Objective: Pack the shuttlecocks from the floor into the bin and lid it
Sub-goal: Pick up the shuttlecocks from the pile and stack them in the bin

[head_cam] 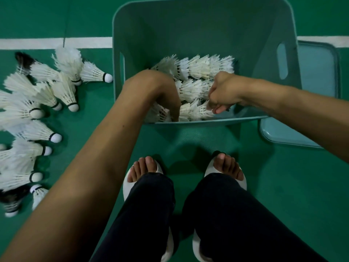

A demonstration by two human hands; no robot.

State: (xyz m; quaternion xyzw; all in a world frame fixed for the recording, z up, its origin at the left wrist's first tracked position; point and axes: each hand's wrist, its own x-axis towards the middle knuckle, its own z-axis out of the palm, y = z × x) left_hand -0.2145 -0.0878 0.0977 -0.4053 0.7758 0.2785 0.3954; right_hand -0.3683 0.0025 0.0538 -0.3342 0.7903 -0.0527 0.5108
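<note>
A teal plastic bin (198, 27) stands on the green floor in front of my feet. Rows of white shuttlecocks (200, 67) lie along its near half. My left hand (166, 95) reaches down into the bin's near left corner, fingers among the shuttlecocks there; whether it grips one is hidden. My right hand (222, 93) is curled over the near right row, fingers closed on shuttlecock feathers. Several more shuttlecocks (37, 103) lie scattered on the floor left of the bin. The teal lid (319, 110) lies flat on the floor, right of the bin.
My two feet in white slides (143, 173) stand just short of the bin's near wall. A white court line (56, 43) runs across the floor behind the loose shuttlecocks. A few shuttlecocks at far left have dark feathers (24, 59).
</note>
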